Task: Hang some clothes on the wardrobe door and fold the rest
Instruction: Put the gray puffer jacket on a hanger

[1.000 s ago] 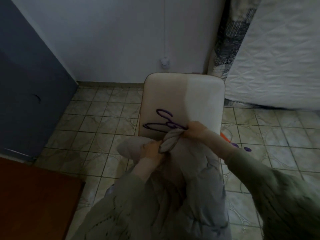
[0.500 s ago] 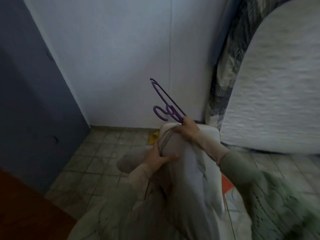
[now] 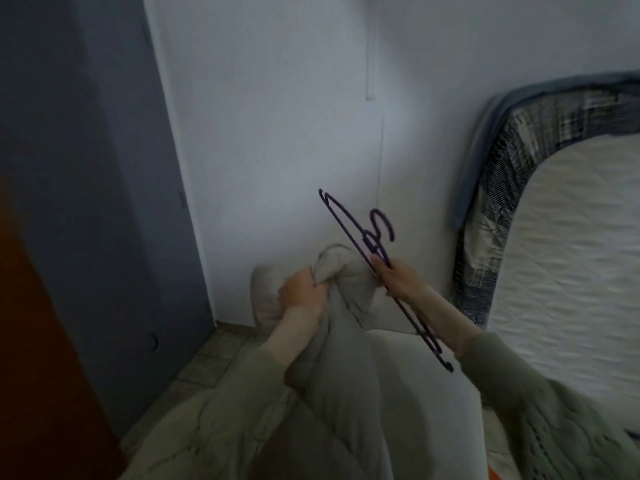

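**Hanger and garment held apart, one in each hand**

My right hand [image 3: 398,277] is clamped around the purple hanger [image 3: 375,268] near its neck. The hanger runs diagonally, hook [image 3: 382,225] uppermost, lower end [image 3: 446,365] beside my right sleeve. My left hand [image 3: 303,289] grips a bunched fold of the pale grey garment [image 3: 341,341], which hangs down between my forearms. The hanger is just beside the garment's raised bunch. Behind: a white wall [image 3: 277,133], a grey wardrobe door [image 3: 86,168] at left, and a mattress [image 3: 571,254] at right.
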`<state>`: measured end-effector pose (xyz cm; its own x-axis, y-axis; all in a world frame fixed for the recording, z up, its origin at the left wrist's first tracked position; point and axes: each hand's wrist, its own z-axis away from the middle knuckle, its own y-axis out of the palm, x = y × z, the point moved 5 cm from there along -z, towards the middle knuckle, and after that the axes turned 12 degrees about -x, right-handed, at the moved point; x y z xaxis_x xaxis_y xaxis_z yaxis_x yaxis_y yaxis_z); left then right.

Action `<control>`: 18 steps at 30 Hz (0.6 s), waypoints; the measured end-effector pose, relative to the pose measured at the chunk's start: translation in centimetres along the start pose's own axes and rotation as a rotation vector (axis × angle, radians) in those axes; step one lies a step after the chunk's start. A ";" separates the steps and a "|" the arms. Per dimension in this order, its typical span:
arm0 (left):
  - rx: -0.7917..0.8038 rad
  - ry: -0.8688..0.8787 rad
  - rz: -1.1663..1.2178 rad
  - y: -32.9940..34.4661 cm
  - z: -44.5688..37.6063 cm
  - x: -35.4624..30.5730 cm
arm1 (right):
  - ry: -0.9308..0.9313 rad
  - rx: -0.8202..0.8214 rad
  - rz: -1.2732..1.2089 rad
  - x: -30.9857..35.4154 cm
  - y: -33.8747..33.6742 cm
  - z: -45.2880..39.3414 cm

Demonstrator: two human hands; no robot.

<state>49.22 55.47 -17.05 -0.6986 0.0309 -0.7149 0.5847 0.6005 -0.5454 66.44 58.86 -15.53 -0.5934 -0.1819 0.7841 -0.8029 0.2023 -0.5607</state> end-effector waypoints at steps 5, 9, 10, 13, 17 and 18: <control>-0.226 -0.037 0.103 -5.8 -3.9 -3.2 | 0.195 0.133 -0.214 -1.4 1.1 2.5; -0.345 -0.069 0.203 -9.3 -5.6 -6.2 | 0.221 0.256 -0.266 -1.7 3.8 4.2; -0.356 -0.071 0.222 -9.7 -5.9 -6.7 | 0.219 0.263 -0.306 -1.4 4.1 4.3; -0.382 -0.080 0.279 -10.5 -6.3 -7.7 | 0.172 0.255 -0.438 0.3 4.3 4.3; -0.333 -0.059 0.329 -9.9 -5.9 -9.2 | 0.018 0.078 -0.310 1.6 3.8 2.9; -0.309 -0.033 0.332 -9.6 -5.8 -9.6 | 0.000 -0.019 -0.293 1.6 3.4 2.4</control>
<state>47.93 54.01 -2.36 -0.4772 0.2397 -0.8454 0.6208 0.7729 -0.1313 62.64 56.94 -16.83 -0.3361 -0.2348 0.9121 -0.9390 0.1587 -0.3052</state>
